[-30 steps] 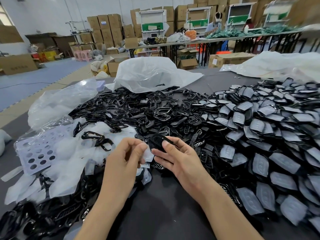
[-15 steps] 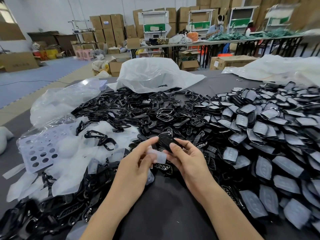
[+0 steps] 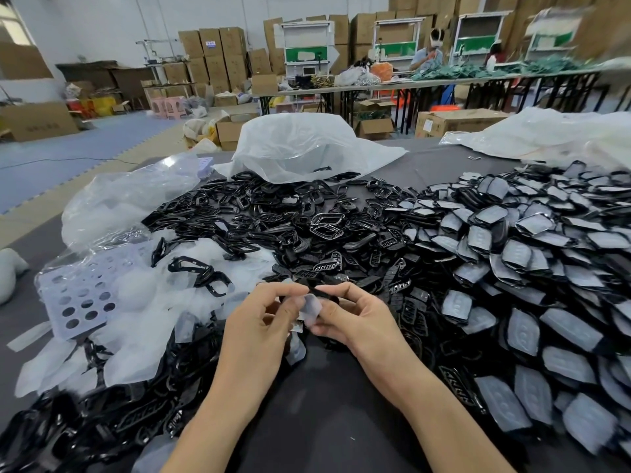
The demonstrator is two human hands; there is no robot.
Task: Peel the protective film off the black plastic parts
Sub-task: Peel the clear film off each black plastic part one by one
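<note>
My right hand (image 3: 355, 319) grips a small black plastic part (image 3: 322, 292) above the dark table, close to me. My left hand (image 3: 263, 322) pinches a whitish sheet of protective film (image 3: 311, 308) that hangs from the part between both hands. A big heap of black parts with grey film on them (image 3: 519, 264) fills the right side. A heap of bare black parts (image 3: 273, 220) lies in the middle and runs down the left. Loose peeled film pieces (image 3: 143, 322) are piled at the left.
A white plastic bag (image 3: 307, 148) lies at the far middle, another bag (image 3: 553, 134) at the far right. A lilac sheet with round holes (image 3: 82, 295) rests on the left. The dark table surface (image 3: 324, 414) shows between my forearms. Boxes, benches and a seated person fill the background.
Both hands have risen slightly toward the pile. The film has come further off the part and now hangs as a flap between my fingers.
</note>
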